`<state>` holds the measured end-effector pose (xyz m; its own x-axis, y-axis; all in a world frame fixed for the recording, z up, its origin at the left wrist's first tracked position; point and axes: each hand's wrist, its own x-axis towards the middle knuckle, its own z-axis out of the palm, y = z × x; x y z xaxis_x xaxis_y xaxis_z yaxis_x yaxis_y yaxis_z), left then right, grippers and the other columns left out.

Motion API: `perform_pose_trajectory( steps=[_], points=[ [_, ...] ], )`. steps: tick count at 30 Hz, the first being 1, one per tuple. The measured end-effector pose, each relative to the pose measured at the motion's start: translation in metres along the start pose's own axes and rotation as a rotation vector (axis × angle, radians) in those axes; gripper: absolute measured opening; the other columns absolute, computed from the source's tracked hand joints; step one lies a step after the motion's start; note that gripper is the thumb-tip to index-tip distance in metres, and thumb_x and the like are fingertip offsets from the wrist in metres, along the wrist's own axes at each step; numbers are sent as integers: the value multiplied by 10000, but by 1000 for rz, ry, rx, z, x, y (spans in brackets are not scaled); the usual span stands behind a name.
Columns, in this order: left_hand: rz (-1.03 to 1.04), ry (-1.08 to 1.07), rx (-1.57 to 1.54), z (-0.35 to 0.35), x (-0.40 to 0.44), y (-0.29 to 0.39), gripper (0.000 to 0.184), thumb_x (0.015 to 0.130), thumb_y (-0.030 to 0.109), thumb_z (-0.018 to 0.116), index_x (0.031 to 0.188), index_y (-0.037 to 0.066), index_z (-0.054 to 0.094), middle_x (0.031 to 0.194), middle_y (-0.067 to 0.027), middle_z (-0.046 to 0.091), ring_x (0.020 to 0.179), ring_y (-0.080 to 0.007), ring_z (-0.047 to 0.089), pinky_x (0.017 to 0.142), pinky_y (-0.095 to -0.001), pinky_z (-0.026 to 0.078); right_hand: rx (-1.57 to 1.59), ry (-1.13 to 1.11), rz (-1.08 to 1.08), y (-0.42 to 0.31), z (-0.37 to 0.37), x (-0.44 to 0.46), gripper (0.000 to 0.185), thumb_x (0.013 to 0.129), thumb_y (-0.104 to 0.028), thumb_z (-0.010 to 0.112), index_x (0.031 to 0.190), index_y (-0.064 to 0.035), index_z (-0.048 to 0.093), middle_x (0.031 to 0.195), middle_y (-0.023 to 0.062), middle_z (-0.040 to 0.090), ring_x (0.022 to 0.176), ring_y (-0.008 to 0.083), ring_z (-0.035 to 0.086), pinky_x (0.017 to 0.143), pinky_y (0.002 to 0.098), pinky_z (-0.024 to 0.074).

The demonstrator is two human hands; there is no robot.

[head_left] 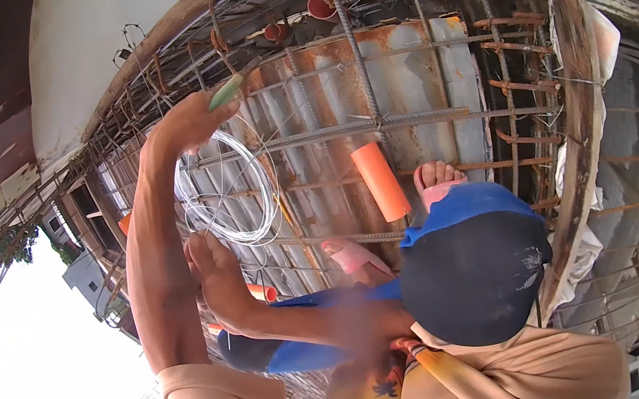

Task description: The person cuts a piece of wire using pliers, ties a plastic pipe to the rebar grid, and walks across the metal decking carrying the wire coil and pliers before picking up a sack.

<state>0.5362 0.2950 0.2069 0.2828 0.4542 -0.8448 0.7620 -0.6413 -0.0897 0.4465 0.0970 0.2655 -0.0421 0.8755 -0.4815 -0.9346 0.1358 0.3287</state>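
My left hand (191,124) is at the upper left, closed round a tool with a green handle (226,92). Just below it hangs a loose coil of thin pale wire (266,209), over the rebar grid. My right hand (217,273) reaches across from the right, beside my left forearm and near the coil's lower left edge. Its fingers look bent together; what they hold is partly hidden.
Rusty rebar (366,63) crosses corrugated metal sheets (410,81). An orange pipe (381,182) lies beside my feet in pink slippers. My bent knee (474,275) is close in front. A wooden beam (574,137) runs along the right, with cloth beside it.
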Motion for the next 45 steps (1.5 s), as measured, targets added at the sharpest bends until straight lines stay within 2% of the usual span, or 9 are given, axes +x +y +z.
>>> perform_pose_trajectory(
  steps=[3, 5, 15, 19, 23, 29, 34, 38, 45],
  points=[
    [-204, -6, -257, 21, -41, -33, 506, 929, 522, 530, 821, 32, 599, 624, -22, 512, 485, -111, 489, 386, -281, 376, -23, -15, -36, 12, -2, -9, 318, 1043, -364, 349, 903, -96, 445, 608, -51, 309, 413, 47, 234, 360, 217, 189],
    [-233, 21, -235, 50, -67, -55, 538, 905, 510, 551, 1018, -13, 609, 664, -131, 546, 631, -201, 567, 587, -382, 454, -39, -33, -96, 12, -6, -17, 329, 1040, -376, 352, 893, -94, 437, 597, -48, 272, 412, 49, 205, 360, 217, 172],
    [87, 522, 84, 310, -104, -216, 201, 815, 276, 603, 816, 76, 615, 819, -162, 664, 736, -302, 662, 603, -481, 502, -41, -36, -1, 26, -34, -27, 316, 1024, -413, 381, 888, -133, 431, 565, -63, 232, 420, 56, 201, 400, 237, 176],
    [-189, 312, -333, 212, -139, -146, 468, 934, 411, 524, 1000, -37, 642, 888, -227, 649, 888, -307, 656, 785, -427, 485, -68, -30, -9, 30, -36, -22, 303, 1015, -425, 404, 897, -148, 438, 568, -67, 223, 443, 57, 206, 414, 230, 191],
    [91, 29, -1606, 143, -117, -71, 457, 975, 290, 494, 1067, -151, 574, 1046, -243, 634, 992, -328, 639, 871, -399, 532, -91, -50, -6, 29, -38, -24, 279, 1012, -433, 411, 933, -171, 466, 573, -78, 208, 472, 54, 225, 439, 224, 200],
    [245, -334, -1968, 147, -28, 19, 243, 969, 71, 400, 1129, -105, 451, 757, -54, 535, 583, -112, 507, 507, -236, 441, -182, 70, -95, 18, -29, -43, 287, 1024, -397, 402, 900, -141, 441, 559, -74, 193, 433, 56, 187, 402, 236, 167],
    [262, -428, -2313, 152, -68, 8, 253, 953, 28, 373, 1171, -73, 452, 626, 68, 338, 481, -17, 300, 398, -183, 250, -639, 146, 163, -13, -44, -47, 432, 985, -456, 469, 890, -39, 533, 563, -22, 314, 453, 134, 427, 439, 255, 336],
    [357, -354, -2192, 159, -80, 14, 286, 979, 66, 385, 1223, -72, 440, 618, 80, 295, 480, -18, 263, 398, -188, 226, -1285, 298, -129, -101, -62, -41, 446, 964, -393, 495, 916, 28, 631, 761, 107, 673, 713, 183, 681, 659, 275, 527],
    [273, -409, -2140, 191, -144, 26, 281, 1006, 134, 392, 1254, 33, 478, 629, 77, 303, 483, -34, 275, 409, -195, 216, -401, 325, -383, -210, -171, 60, 678, 1007, -388, 393, 1387, 138, 197, 1347, 297, 413, 1206, 437, 468, 966, 454, 474]
  ],
)
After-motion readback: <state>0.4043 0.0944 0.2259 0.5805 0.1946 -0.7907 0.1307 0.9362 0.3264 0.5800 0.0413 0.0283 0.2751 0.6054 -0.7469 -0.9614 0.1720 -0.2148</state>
